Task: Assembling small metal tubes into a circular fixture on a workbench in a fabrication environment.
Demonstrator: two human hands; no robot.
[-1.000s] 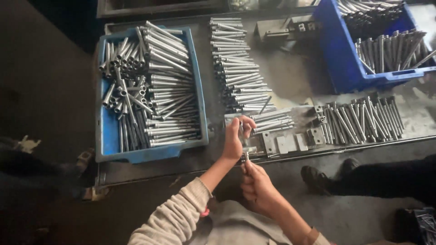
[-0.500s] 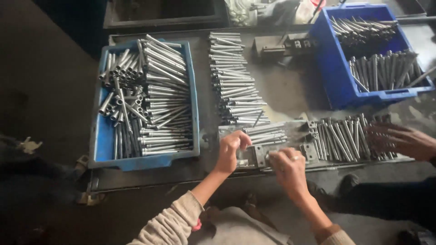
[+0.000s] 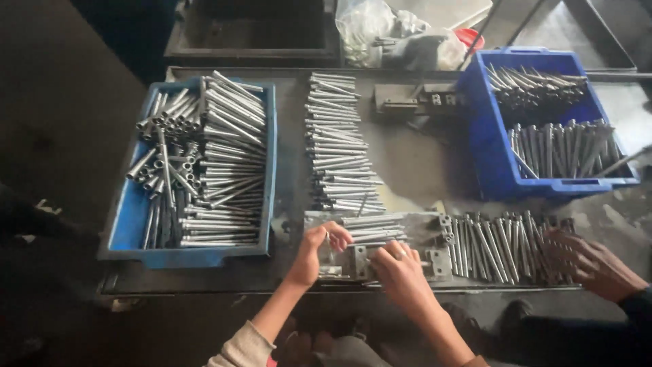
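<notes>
From my remote seat: both hands at metal jig (image 3: pixel 360 261), front table edge. Left hand (image 3: pixel 318 250) fingers curled on rod bundle (image 3: pixel 370 228), rods lying left-right. Right hand (image 3: pixel 402 268) closed over jig, grip unclear.

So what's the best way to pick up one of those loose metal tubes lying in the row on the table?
Pinch a tube at its right end from above. The tubes lie flat, side by side, so the middles are crowded, while the ends stick out over bare tabletop.
</notes>
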